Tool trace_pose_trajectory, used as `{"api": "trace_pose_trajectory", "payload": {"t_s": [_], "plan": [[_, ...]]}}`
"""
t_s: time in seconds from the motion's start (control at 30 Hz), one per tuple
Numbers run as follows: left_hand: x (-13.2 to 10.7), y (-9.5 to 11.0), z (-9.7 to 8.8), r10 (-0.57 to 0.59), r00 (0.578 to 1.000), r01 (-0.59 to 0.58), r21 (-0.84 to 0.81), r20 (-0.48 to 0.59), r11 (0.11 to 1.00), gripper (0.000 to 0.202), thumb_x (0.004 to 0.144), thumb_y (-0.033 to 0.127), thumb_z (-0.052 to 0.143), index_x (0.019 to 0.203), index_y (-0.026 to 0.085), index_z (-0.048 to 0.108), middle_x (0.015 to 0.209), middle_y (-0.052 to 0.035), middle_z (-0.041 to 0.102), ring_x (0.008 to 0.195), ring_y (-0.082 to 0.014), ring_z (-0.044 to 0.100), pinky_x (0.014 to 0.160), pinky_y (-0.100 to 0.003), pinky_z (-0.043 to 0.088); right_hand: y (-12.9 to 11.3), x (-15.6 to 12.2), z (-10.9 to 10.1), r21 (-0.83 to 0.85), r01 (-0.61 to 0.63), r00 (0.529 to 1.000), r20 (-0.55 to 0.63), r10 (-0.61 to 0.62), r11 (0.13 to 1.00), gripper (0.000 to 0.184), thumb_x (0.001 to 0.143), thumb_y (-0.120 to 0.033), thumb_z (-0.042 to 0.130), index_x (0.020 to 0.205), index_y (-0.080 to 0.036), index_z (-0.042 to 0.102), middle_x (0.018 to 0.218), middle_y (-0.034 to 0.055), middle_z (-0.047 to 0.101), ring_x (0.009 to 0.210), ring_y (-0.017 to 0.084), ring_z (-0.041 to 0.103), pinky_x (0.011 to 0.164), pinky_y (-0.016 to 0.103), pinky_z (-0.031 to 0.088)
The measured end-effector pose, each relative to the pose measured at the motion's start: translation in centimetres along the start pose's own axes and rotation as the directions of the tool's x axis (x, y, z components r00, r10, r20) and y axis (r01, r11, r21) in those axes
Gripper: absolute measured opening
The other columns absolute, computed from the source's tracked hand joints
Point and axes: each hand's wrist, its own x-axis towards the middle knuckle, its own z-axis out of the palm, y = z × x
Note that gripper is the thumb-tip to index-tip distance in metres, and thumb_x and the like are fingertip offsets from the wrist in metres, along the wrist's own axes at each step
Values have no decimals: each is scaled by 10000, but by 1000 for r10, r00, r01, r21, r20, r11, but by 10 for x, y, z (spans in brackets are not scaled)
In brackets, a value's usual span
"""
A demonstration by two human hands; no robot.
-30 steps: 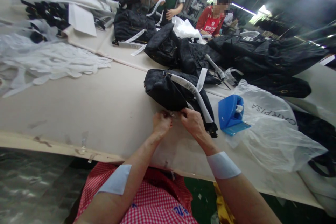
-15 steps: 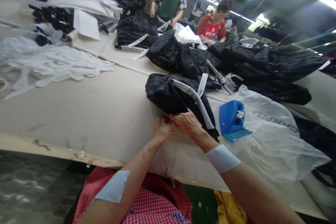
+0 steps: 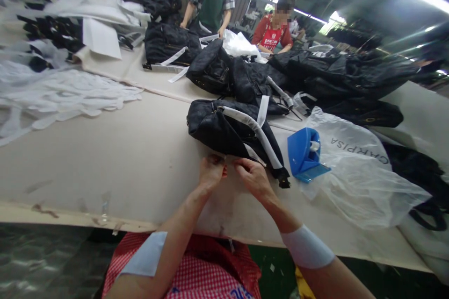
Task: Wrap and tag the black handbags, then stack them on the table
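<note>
A black handbag (image 3: 220, 126) lies on the beige table (image 3: 122, 149) in front of me, its strap wrapped in white foam (image 3: 256, 133). My left hand (image 3: 210, 173) and my right hand (image 3: 252, 177) meet at the bag's near edge, fingertips pinched close together on something small there. What they pinch is too small to make out. A blue tape dispenser (image 3: 305, 154) stands just right of the bag.
A clear plastic bag printed CARPISA (image 3: 354, 168) lies to the right. More black bags (image 3: 315, 79) are piled behind. White foam strips (image 3: 63, 93) cover the left. Several other people (image 3: 210, 0) work at the table's far end.
My right hand slid left onto the bag's edge and then drew back, with both hands still pinched together. The view shifted slightly.
</note>
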Motion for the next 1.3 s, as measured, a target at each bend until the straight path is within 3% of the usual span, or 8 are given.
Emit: {"api": "trace_pose_trajectory", "payload": {"t_s": [0.1,0.23,0.4,0.57,0.73,0.97,1.2,1.3], "plan": [[-1,-1,-1,25,1000,-25,12,-4,1000,162,861,78,581,713,119,632,552,4,606,442,-98,589,466,-204,531,-7,6,17,380,-348,937,169,306,857,265,744,-298,547,906,-160,705,548,-47,452,441,98,346,437,241,278],[-1,-2,-1,45,999,-44,48,-15,998,202,867,74,563,678,122,616,545,5,600,444,-102,594,464,-207,537,-15,19,22,557,-472,878,232,418,683,164,631,-273,625,746,-158,608,490,-97,360,388,46,231,386,205,125],[-4,0,-1,50,998,-49,47,-22,998,209,871,63,549,683,129,610,537,5,598,447,-112,603,461,-219,544,-3,29,19,660,-514,857,360,369,548,135,655,-195,668,747,-158,577,481,-108,374,370,21,208,358,171,97],[-4,0,-2,69,997,-67,64,-33,996,168,856,104,619,690,130,622,555,-1,619,455,-124,621,451,-221,544,9,45,17,616,-755,656,721,226,226,317,757,-138,622,625,-202,341,475,-118,302,369,2,136,333,122,118],[-1,-5,-1,57,998,-57,2,-28,998,166,885,182,636,728,128,640,524,9,605,418,-117,601,441,-223,539,18,59,15,542,-822,565,812,143,174,425,817,-120,591,638,-226,221,476,-131,228,357,0,113,313,95,109],[3,-6,0,3,1000,-4,-53,-14,999,177,860,208,674,705,129,640,534,9,613,437,-118,613,474,-228,551,42,65,25,560,-825,538,820,-195,75,513,769,-128,712,635,-215,225,466,-146,240,340,-22,84,296,70,78],[-3,-18,-1,263,964,-251,187,-45,950,86,837,220,636,791,159,676,671,-7,660,554,-127,640,539,-231,543,46,45,19,664,-739,659,748,-79,117,339,777,-183,722,725,-194,387,539,-117,394,361,-6,203,327,81,187],[-2,-21,0,278,959,-257,243,-57,935,67,810,170,621,769,164,673,644,1,645,572,-122,642,569,-220,537,45,43,13,634,-752,648,761,25,180,314,744,-162,720,753,-198,408,531,-122,372,362,4,208,323,100,157]]}}
